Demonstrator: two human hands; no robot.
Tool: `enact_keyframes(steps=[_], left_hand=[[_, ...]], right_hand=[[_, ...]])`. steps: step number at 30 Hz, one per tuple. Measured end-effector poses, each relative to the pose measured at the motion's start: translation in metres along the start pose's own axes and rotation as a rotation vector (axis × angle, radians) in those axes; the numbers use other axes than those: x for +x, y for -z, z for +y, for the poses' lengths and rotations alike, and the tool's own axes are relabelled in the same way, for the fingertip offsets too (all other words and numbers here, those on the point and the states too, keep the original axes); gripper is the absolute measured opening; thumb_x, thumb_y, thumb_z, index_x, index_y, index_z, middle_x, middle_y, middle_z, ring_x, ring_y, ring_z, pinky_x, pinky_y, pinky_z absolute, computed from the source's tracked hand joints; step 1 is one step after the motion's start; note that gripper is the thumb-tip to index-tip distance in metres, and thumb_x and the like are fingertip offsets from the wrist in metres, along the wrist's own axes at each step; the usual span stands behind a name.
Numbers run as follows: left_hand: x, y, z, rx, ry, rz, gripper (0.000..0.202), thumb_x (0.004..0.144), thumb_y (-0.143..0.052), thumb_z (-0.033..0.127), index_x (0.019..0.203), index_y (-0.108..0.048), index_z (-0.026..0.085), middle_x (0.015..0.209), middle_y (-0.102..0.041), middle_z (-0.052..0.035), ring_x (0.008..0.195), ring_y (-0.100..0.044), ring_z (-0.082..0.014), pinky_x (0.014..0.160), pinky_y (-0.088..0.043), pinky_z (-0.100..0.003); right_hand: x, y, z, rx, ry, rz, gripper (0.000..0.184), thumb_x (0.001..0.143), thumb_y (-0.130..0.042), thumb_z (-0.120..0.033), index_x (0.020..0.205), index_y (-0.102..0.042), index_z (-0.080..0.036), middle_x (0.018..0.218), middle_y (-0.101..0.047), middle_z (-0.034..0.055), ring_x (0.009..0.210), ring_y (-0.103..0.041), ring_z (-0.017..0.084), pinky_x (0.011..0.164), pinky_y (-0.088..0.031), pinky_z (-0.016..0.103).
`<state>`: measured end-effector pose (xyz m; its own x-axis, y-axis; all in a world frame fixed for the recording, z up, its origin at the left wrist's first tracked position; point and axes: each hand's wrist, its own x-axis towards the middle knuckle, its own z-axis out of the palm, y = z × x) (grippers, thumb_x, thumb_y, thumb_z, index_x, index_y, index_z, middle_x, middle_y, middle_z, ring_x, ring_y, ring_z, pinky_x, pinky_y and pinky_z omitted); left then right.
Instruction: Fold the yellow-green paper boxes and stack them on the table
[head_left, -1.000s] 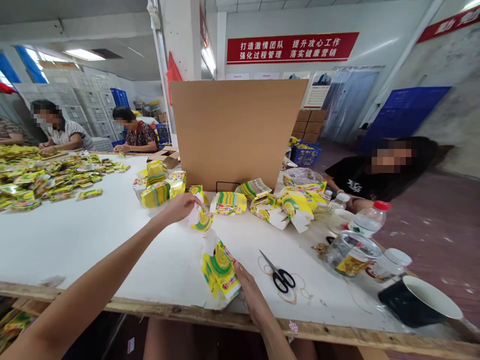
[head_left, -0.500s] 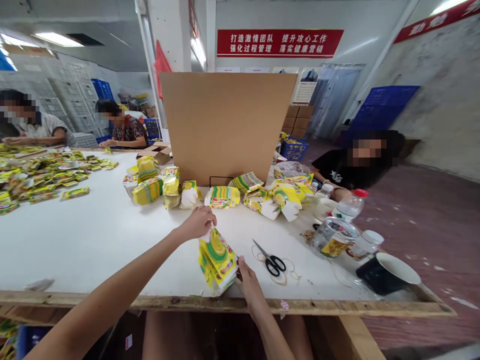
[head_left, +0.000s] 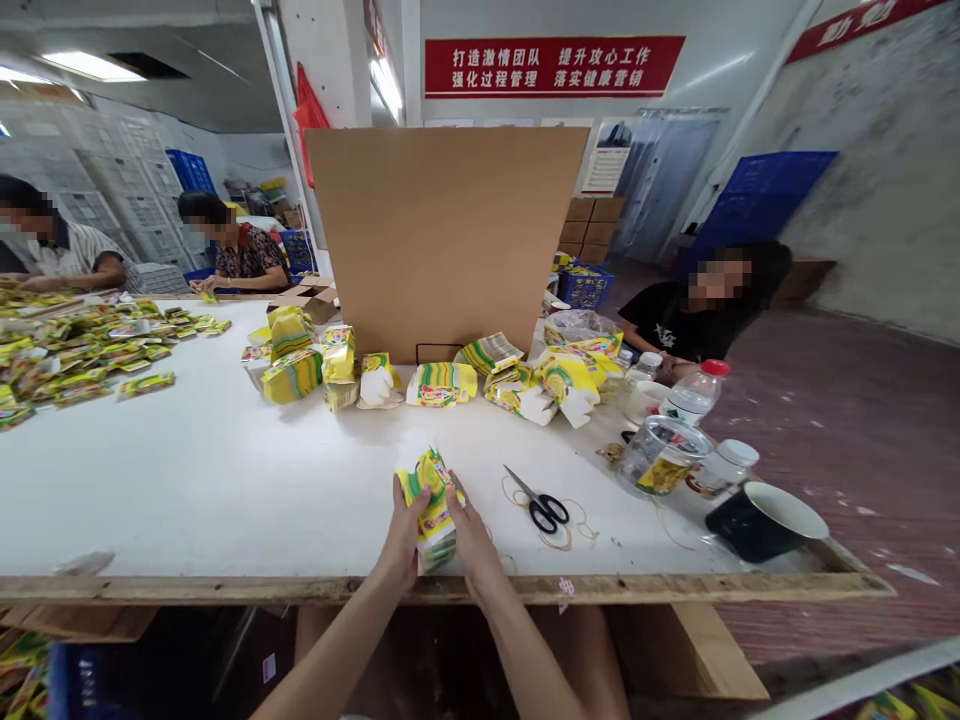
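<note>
Between my two hands, close to the table's front edge, stands a stack of flat yellow-green printed cartons (head_left: 435,505). My left hand (head_left: 405,530) is closed on its left side, thumb across the front. From the right, my right hand (head_left: 471,535) grips the same stack with fingers along its side. Black-handled scissors (head_left: 541,505) lie just right of my right hand, among several loose rubber bands (head_left: 581,525). Behind my hands a row of similar carton bundles (head_left: 442,384) rests at the foot of a large brown cardboard sheet (head_left: 450,240).
On the right are a dark mug (head_left: 750,525), a clear jar (head_left: 664,455) and a red-capped bottle (head_left: 697,395). Many yellow packets (head_left: 82,355) are heaped at the left. A person in black (head_left: 667,310) sits at the right; two others work at far left. A wooden edge (head_left: 300,590) borders the white table.
My left hand has come down from the stack's top to its left side. The stack has moved from a tilt to a more upright, compact hold between both hands.
</note>
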<state>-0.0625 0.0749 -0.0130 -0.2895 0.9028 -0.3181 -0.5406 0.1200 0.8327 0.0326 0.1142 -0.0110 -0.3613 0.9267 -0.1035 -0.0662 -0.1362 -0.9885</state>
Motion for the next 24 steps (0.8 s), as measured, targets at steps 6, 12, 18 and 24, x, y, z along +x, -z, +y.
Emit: enact_keyframes(steps=[6, 12, 18, 24], left_hand=[[-0.001, 0.005, 0.019, -0.010, 0.038, -0.070, 0.067, 0.066, -0.081, 0.038, 0.125, -0.052, 0.026, 0.120, -0.071, -0.0099, 0.101, -0.072, -0.0288, 0.080, -0.060, -0.037], [-0.003, 0.018, 0.030, 0.048, 0.046, -0.109, 0.058, 0.059, -0.085, 0.033, 0.111, -0.064, 0.018, 0.107, -0.076, -0.0129, 0.089, -0.074, -0.0311, 0.078, -0.059, -0.041], [0.002, 0.026, 0.040, 0.106, -0.186, 0.023, 0.046, 0.050, -0.089, 0.028, 0.091, -0.070, 0.016, 0.096, -0.076, -0.0071, 0.097, -0.068, -0.0266, 0.081, -0.053, -0.031], [0.009, 0.059, 0.062, 0.136, -0.291, 0.155, 0.040, 0.057, -0.080, 0.043, 0.084, -0.062, 0.020, 0.078, -0.073, -0.0011, 0.077, -0.070, -0.0210, 0.070, -0.054, -0.031]], right_hand=[[-0.027, 0.003, 0.007, -0.084, 0.036, 0.037, 0.077, 0.085, -0.037, -0.078, 0.138, -0.054, -0.026, 0.138, -0.060, 0.0067, 0.125, -0.056, 0.027, 0.101, -0.045, 0.041], [-0.014, 0.103, -0.005, -0.496, 0.046, 0.267, 0.040, 0.080, -0.061, -0.053, 0.096, -0.072, -0.019, 0.103, -0.072, 0.0126, 0.099, -0.063, 0.032, 0.091, -0.046, 0.043], [0.004, 0.148, -0.005, -0.862, -0.040, 0.373, 0.012, 0.081, -0.071, -0.024, 0.088, -0.067, -0.016, 0.106, -0.066, 0.0104, 0.105, -0.059, 0.027, 0.096, -0.043, 0.044], [0.017, 0.156, -0.006, -0.905, -0.191, 0.314, 0.030, 0.095, -0.062, -0.032, 0.120, -0.060, -0.017, 0.122, -0.061, 0.0083, 0.104, -0.063, 0.023, 0.088, -0.054, 0.044]])
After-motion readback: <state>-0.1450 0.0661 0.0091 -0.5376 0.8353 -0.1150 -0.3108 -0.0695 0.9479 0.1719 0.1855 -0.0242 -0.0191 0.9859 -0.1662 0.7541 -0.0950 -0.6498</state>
